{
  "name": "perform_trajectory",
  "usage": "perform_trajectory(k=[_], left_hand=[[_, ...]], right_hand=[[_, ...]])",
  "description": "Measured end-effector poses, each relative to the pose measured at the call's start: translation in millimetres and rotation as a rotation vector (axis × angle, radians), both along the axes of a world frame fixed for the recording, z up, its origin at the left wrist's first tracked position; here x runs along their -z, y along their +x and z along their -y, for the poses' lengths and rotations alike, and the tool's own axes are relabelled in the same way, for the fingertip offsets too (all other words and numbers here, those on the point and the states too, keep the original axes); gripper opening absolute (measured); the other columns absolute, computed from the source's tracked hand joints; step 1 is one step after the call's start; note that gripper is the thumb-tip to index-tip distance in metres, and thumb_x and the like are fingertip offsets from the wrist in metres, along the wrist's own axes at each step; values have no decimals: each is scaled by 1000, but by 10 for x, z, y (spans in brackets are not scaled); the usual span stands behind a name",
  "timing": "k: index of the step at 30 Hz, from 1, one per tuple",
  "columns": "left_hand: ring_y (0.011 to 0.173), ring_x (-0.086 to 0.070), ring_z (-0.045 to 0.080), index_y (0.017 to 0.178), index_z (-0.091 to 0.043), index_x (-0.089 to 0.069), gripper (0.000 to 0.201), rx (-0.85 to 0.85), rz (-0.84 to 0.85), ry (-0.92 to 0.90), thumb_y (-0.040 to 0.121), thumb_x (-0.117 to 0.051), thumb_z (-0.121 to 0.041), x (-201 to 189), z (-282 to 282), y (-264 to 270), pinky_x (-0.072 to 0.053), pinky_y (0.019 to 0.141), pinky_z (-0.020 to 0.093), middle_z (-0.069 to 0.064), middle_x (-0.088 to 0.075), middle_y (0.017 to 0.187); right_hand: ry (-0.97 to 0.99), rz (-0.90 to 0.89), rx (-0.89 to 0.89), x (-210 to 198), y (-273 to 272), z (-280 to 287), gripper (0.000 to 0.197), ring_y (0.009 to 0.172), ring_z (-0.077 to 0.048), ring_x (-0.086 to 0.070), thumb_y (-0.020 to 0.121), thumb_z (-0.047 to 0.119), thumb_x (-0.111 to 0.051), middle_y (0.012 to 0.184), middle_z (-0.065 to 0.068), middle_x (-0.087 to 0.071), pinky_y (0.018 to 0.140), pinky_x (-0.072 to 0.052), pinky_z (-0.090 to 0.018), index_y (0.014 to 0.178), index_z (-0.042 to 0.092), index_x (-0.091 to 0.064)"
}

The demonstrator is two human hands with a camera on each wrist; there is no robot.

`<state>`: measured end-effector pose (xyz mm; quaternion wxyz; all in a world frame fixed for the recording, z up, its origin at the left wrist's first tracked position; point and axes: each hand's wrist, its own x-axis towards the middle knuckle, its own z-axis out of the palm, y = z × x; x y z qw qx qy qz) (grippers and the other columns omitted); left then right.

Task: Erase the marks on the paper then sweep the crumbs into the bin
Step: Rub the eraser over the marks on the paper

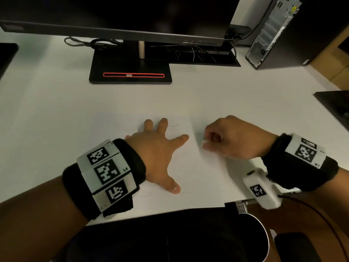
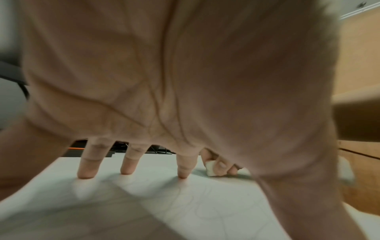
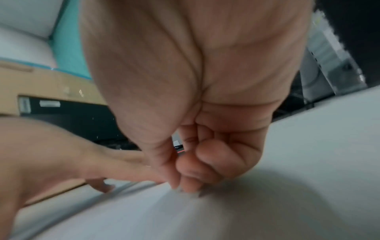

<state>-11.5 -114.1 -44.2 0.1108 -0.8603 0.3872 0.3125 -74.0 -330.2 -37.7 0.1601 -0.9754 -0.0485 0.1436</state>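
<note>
We see one paper (image 1: 198, 173) on the desk (image 1: 56, 110). Left hand (image 1: 158, 157) splayed flat, pressing it. Right hand (image 1: 234, 138) pinches one eraser (image 1: 204, 142) at paper's right edge. One bin (image 1: 253, 242) below desk edge.

office | monitor (image 1: 120, 16) | desktop tower (image 1: 273, 33) | white desk (image 1: 47, 110)

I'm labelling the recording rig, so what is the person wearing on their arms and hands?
The hands are bare, without gloves or sleeves. The left wrist carries a wide black fabric band with three white plates, each printed with a black square code marker. The right wrist has a similar black band with white marker plates, a white camera housing bearing another marker, and a thin dark cable trailing from it.
</note>
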Motion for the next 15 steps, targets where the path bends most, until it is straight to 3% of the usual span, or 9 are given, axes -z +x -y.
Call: perform_trajectory(k=[2,5,7,10,15], left_hand=[[148,12,38,149,-53,16,127,2,4,-3,61,-70,-83,0,-3,-1,-40,107,57,2,22,161],[148,10,38,149,-53,15,126,0,3,-6,62,-70,-82,-15,-4,-12,-40,107,57,2,21,161],[148,10,38,150,-53,15,126,0,3,-9,62,-71,-81,-21,-5,-13,-40,107,57,2,21,161],[148,11,38,150,-52,14,125,1,4,-11,63,-71,-81,-16,-9,-13,-39,108,58,2,21,161],[148,11,38,150,-53,14,126,-7,-5,-19,62,-72,-79,-17,-4,-10,-39,108,58,2,20,161]], right_hand=[[-10,28,14,24,-2,0,24,56,-9,-51,94,29,-65,62,4,-60,57,-37,-23,76,13,-64],[62,-74,-85,54,-95,-148,23,53,-9,-52,94,29,-67,58,7,-59,54,-40,-20,75,15,-64],[60,-84,-42,25,-54,-102,22,55,-8,-54,93,30,-67,60,7,-62,55,-43,-19,75,16,-66],[0,-2,55,-1,2,-31,28,57,-11,-53,93,29,-64,63,-1,-64,58,-44,-28,74,9,-65],[67,-99,-98,49,-177,-277,33,55,-19,-53,94,28,-63,61,-8,-60,56,-44,-30,70,5,-60]])
